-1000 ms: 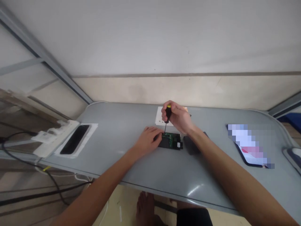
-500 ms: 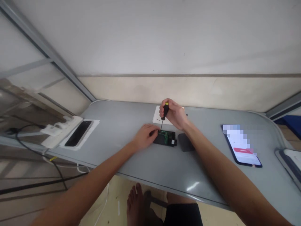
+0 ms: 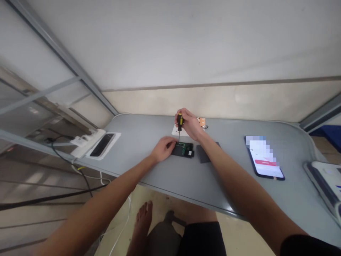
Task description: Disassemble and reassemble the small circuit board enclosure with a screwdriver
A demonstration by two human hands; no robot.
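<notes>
My right hand (image 3: 190,124) is wrapped round the black and yellow handle of a screwdriver (image 3: 180,122). The shaft points down, its tip at the upper left part of an opened black device with a green circuit board (image 3: 183,149). At the left end of that device, my left hand (image 3: 164,147) grips its edge between thumb and fingers. A flat dark grey cover (image 3: 204,154) lies just right of the device, partly hidden under my right forearm. Behind the screwdriver is a white sheet (image 3: 176,131) with small dark specks on it, mostly covered by my right hand.
A lit phone (image 3: 263,156) lies to the right, with a grey-white device (image 3: 322,181) at the far right edge. On the left are a dark phone (image 3: 102,144) on white paper and a white power strip (image 3: 87,142) with cables. A wall stands behind the grey table (image 3: 165,177).
The camera view has shifted, so the table appears moved. My right hand still holds the screwdriver on the board, its handle now more upright and turned. My left hand stays at the device's edge.
</notes>
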